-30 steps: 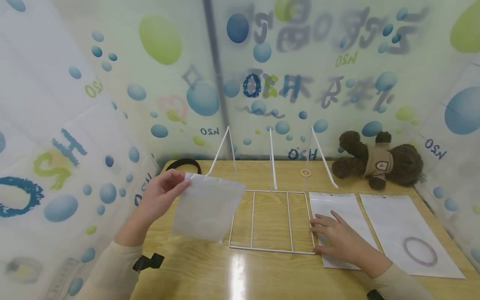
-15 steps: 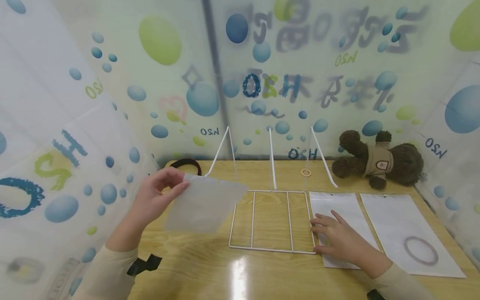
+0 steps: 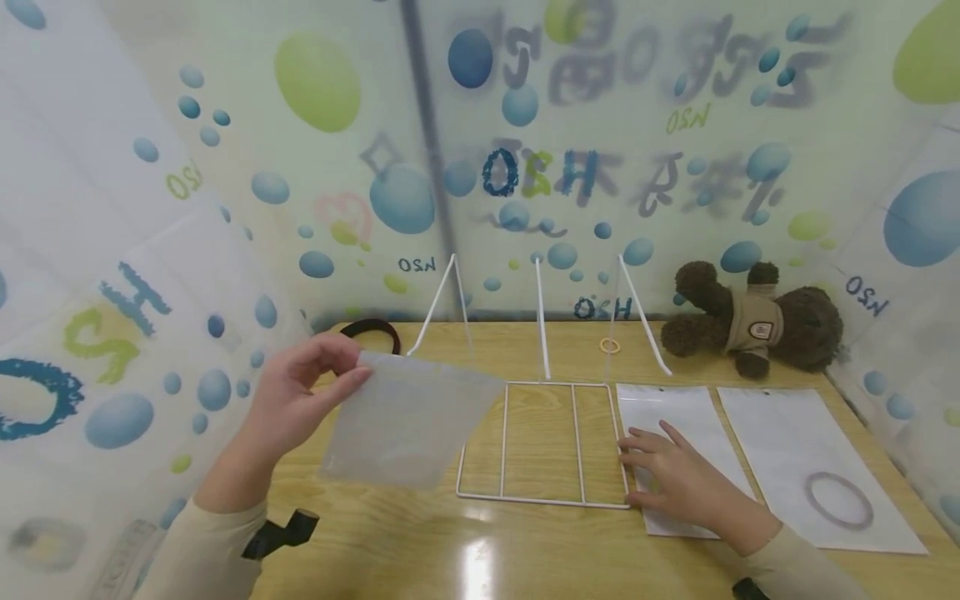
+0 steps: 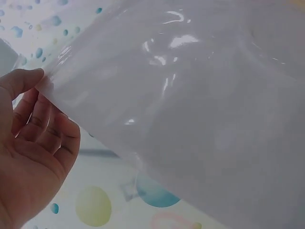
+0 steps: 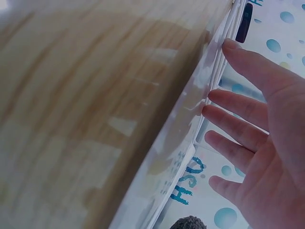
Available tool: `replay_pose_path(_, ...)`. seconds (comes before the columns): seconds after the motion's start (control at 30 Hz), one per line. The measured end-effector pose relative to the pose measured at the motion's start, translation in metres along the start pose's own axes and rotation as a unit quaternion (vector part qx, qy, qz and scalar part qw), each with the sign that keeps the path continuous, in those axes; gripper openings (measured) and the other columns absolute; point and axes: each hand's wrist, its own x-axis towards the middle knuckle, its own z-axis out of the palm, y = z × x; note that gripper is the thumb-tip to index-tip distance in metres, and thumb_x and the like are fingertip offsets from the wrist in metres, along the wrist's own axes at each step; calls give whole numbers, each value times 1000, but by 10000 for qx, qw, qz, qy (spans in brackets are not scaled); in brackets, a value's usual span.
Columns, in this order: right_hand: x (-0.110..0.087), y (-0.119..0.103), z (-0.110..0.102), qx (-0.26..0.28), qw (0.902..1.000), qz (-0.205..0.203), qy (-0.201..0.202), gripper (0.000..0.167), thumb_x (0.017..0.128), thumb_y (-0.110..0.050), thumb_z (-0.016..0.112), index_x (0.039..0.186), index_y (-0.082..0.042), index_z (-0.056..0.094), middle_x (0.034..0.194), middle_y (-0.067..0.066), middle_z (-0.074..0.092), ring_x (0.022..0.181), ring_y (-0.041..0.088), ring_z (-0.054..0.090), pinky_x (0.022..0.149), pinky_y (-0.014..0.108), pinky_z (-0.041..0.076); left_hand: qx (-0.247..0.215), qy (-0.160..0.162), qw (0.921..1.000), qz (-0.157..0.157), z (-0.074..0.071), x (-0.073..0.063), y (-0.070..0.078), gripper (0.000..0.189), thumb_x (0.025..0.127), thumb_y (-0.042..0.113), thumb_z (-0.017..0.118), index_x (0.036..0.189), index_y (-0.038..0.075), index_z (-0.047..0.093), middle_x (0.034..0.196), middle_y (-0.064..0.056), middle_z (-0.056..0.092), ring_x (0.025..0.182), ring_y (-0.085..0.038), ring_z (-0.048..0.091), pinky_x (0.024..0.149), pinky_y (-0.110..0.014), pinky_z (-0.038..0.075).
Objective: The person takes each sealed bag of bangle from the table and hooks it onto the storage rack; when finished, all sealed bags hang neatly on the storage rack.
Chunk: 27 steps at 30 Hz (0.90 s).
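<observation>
My left hand (image 3: 300, 400) pinches a frosted plastic bag (image 3: 412, 425) at its upper left corner, between thumb and index finger. The bag hangs slanted above the table, overlapping the left side of a white wire rack (image 3: 542, 500). In the left wrist view, the glossy bag (image 4: 190, 109) fills most of the frame. My right hand (image 3: 686, 483) lies with spread fingertips at the rack's right rail, over a flat white bag (image 3: 675, 408). The right wrist view shows the right hand (image 5: 257, 129) with its fingertips right at the rail.
Three bent white wire prongs (image 3: 543, 317) rise behind the rack. Another flat white bag (image 3: 795, 442) lies far right, bearing a greyish ring (image 3: 810, 492). Along the back are a brown teddy bear (image 3: 757, 321), a small orange ring (image 3: 610, 340) and a dark band (image 3: 393, 337).
The left hand has shifted slightly left and down with the bag. The bag's lower edge swung up, then dropped back. The right hand stays in place.
</observation>
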Motion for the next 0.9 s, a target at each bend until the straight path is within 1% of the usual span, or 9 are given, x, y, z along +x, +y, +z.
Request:
replay_pose_path(0.1,0,1,1,-11,10000,-47,25,54,80,-44,86,119,-9,76,133,9,69,131,39,59,109,73,33,-273,70,9995,163,0,0,3,13,89,-11,72,99,-5,67,95,0,69,81,-9,63,78,-15,56)
replay_pose_path(0.2,1,0,1,-5,10000,-44,21,53,81,-44,86,120,-10,76,133,9,69,131,38,59,110,73,33,-521,124,9978,378,-1,1,5,17,86,-19,69,98,-7,66,97,1,70,82,-11,63,78,-15,56)
replay_pose_path(0.27,1,0,1,-9,10000,-57,54,52,80,-43,86,119,-10,76,133,9,70,131,38,59,109,73,33,-608,166,9966,532,-3,2,5,19,84,-23,67,98,-9,66,98,-1,70,82,-12,63,78,-15,56)
replay_pose_path(0.37,0,1,3,-16,9999,-70,110,53,79,-43,87,118,-10,76,132,9,70,130,39,60,109,72,34,-711,240,9953,619,-5,3,5,21,82,-25,67,97,-11,66,96,-2,70,81,-13,63,76,-15,56)
replay_pose_path(0.53,0,0,3,-71,9998,-100,171,53,79,-43,87,118,-9,76,131,9,70,130,38,60,108,72,34,-756,384,9939,710,-10,2,4,17,83,-23,67,97,-13,65,95,-3,70,81,-12,63,73,-15,55)
replay_pose_path(0.67,0,-1,1,-48,9999,-43,87,53,80,-42,87,120,-9,76,133,10,69,131,38,59,110,72,32,-872,519,9921,738,-14,3,5,17,82,-26,64,96,-15,64,96,-3,71,81,-12,64,72,-15,55)
replay_pose_path(0.8,0,-2,0,-22,10000,-6,55,53,80,-43,86,120,-9,76,133,10,69,131,39,59,110,72,32,-1064,626,9902,653,-17,3,4,21,80,-30,62,96,-16,63,95,-4,71,81,-13,64,71,-17,55)
replay_pose_path(0.9,0,-3,0,-23,10000,14,35,53,80,-43,86,119,-9,76,133,10,69,131,38,59,110,73,32,-1110,740,9895,559,-19,2,3,22,79,-31,61,96,-16,64,95,-5,71,81,-14,64,71,-18,54)
